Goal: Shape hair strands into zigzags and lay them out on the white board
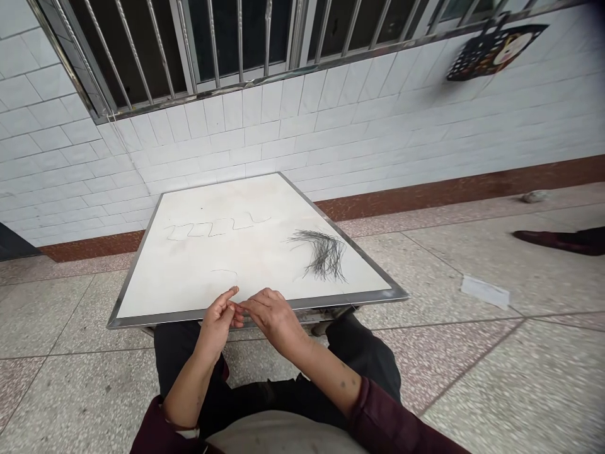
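Observation:
Both hands meet over the near edge of a white table (212, 252) with a grey metal rim. My left hand (222, 318) is closed, thumb and fingers pinched together; what it holds is too small to name. Beside it on the right, my right hand (269, 312) is also closed, its fingertips pressed together near the left fingertips. Just beyond the hands lies a single thin curved dark strand (225, 271). A loose pile of black wiry strands (326, 255) rests on the table's right side. Farther back, several bent thin strands (212, 228) form a zigzag row.
Behind the table stands a white tiled wall (265, 132) with barred windows (236, 38). A patterned bag (496, 53) hangs at the upper right. On the floor at right are a white strip (485, 291) and another person's dark shoe (553, 239). My knees are under the table's near edge.

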